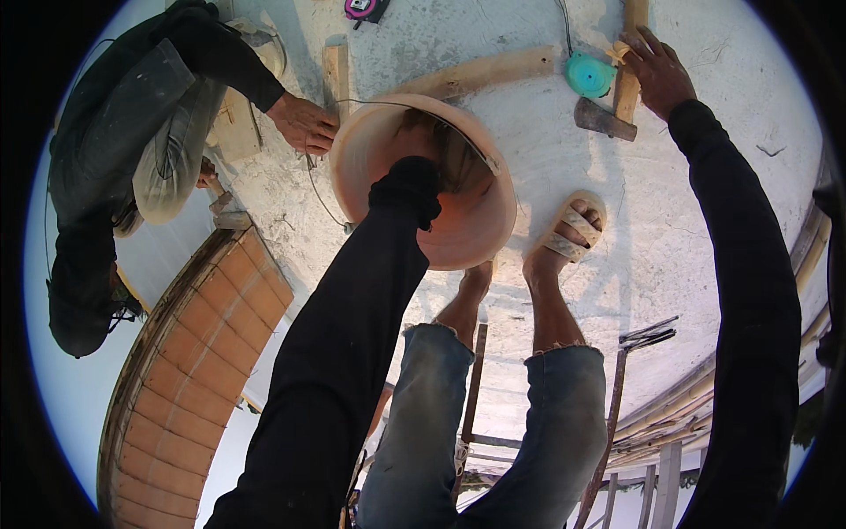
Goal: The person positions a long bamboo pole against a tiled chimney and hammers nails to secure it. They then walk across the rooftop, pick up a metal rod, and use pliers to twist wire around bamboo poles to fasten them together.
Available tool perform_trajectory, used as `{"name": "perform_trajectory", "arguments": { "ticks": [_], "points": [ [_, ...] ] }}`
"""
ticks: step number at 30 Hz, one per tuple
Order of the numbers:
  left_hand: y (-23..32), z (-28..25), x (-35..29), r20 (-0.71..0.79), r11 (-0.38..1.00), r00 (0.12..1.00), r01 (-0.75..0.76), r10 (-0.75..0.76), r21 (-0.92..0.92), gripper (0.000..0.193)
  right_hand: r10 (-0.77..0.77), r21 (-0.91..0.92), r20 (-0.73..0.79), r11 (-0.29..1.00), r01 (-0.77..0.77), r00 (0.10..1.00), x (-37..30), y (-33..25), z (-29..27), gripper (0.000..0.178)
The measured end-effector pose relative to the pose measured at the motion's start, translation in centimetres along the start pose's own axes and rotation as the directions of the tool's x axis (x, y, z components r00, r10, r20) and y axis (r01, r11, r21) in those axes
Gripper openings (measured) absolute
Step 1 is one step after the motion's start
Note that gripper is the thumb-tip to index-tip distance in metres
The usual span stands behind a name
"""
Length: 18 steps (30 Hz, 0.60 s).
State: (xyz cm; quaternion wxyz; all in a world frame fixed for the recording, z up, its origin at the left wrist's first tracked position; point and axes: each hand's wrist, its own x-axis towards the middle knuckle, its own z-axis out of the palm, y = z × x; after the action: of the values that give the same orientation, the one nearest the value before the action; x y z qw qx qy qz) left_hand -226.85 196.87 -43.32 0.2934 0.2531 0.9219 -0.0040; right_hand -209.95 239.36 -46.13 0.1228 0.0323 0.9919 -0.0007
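Observation:
A wide round terracotta vessel [502, 212] stands on the pale floor in front of me, with a thin dark wire [388, 102] running along its rim. My left arm reaches down into it. My left hand [421, 132] is in shadow inside, its fingers too dark to make out. At the far right my right hand [659, 75] has its fingers over the wooden handle of a hammer [604, 119], whose metal head points toward me. Against the handle lies a round teal reel [589, 75] with a dark cord. A co-worker's hand [304, 123] is at the wire, left of the vessel.
A co-worker in dark clothes [115, 150] crouches at the left. Below them curves a terracotta tiled panel [189, 379]. A curved board [485, 72] lies behind the vessel, and a pink and black tape measure [361, 9] is farther back. My sandalled foot [577, 225] stands right of the vessel.

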Motion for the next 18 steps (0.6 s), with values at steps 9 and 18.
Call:
{"name": "perform_trajectory", "arguments": {
  "ticks": [9, 18],
  "points": [
    [-1.4, -0.1, -2.3, -0.244, 0.995, 0.97, -0.011, -0.013, -0.096, 0.019, -0.255, -0.171, 0.13, 0.946, 0.274, 0.958, -0.7, 4.0, 0.3, 0.058],
    [-2.5, -9.3, -10.8, 0.144, -0.115, 0.895, 0.105, -0.422, -0.988, 0.019, -0.046, -0.054, 0.337, 0.996, 0.068, 0.94, -11.7, 6.4, 2.9, 0.072]
  ]
}}
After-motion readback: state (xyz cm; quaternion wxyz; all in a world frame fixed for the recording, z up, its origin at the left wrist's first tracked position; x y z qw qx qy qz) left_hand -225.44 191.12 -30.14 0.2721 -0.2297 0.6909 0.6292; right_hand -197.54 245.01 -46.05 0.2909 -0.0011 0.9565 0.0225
